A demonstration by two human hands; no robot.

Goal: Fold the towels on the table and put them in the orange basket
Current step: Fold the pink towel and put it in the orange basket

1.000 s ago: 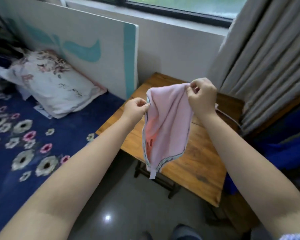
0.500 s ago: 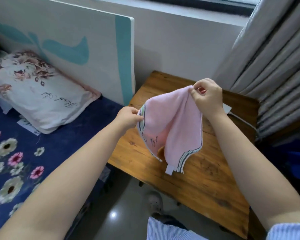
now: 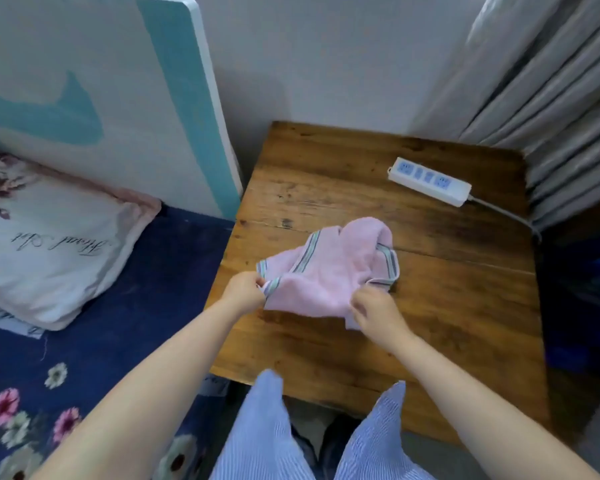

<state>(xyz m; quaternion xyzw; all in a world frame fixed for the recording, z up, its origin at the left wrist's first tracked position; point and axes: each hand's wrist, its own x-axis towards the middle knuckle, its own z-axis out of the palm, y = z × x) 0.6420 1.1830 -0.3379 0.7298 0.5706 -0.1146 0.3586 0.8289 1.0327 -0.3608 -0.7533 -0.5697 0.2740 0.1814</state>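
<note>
Both hands, left (image 3: 244, 293) and right (image 3: 374, 311), pinch the rumpled pink towel (image 3: 329, 271); fingertips hidden

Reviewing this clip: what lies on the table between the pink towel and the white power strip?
Nothing: the head view shows only bare wooden table between the pink towel and the power strip.

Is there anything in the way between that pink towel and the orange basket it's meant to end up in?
I cannot say: no orange basket shows in this view. Both hands already hold the towel, the left hand at its near left corner, the right hand at its near right edge. The only other thing on the table is a power strip, lying apart at the far right.
</note>
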